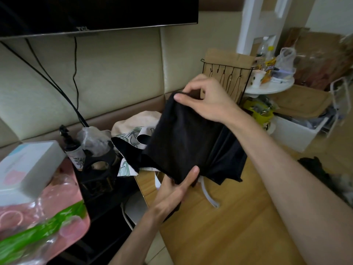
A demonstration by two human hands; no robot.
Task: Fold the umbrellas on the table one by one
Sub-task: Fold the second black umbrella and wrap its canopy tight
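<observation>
I see the black umbrella [187, 142] held up over the far left corner of the worktop [219, 236] | left grip [175, 188] clamped on its lower end | right grip [206, 98] pinching its top fabric edge

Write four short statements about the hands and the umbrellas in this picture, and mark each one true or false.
1. The right hand pinches the top edge of the black fabric umbrella. True.
2. The left hand lies flat on the wooden table, holding nothing. False: it grips the black umbrella's lower end.
3. A cream umbrella with green leaf print lies behind the black one. True.
4. The black umbrella is rolled tight and strapped shut. False: its canopy hangs loose, and the white strap dangles unfastened below it.
</observation>
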